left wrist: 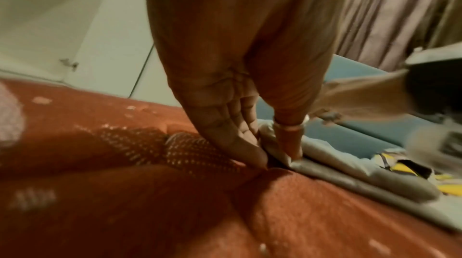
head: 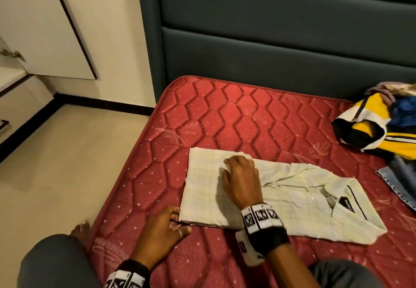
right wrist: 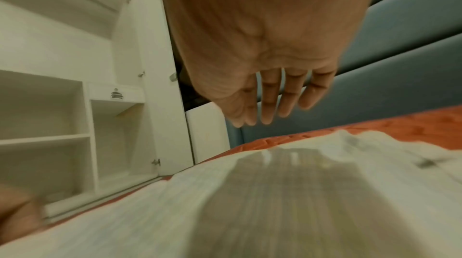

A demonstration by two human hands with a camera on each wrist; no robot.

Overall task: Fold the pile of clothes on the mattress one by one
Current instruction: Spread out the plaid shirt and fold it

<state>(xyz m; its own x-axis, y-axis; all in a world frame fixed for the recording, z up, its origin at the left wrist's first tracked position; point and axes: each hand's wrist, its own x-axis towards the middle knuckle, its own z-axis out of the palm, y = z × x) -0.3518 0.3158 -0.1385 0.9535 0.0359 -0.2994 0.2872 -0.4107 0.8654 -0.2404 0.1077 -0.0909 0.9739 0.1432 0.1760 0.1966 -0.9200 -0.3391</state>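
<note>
A pale checked shirt [head: 292, 202] lies partly folded on the red quilted mattress [head: 225, 112], its collar pointing right. My left hand [head: 175, 222] pinches the shirt's near left corner; the left wrist view shows the ringed thumb [left wrist: 290, 139] on top of the cloth [left wrist: 350, 175] and the fingers [left wrist: 237, 143] at the edge beside it. My right hand [head: 238, 175] is spread palm down over the shirt's left half. In the right wrist view its fingers [right wrist: 270, 104] are straight and a little above the fabric [right wrist: 250, 203], casting a shadow on it.
A heap of unfolded clothes [head: 382, 125], yellow, white, black and blue, lies at the right edge, with denim [head: 400, 182] just below it. A padded teal headboard [head: 270, 40] backs the bed. White cabinets [head: 45, 28] and floor [head: 67, 164] lie to the left.
</note>
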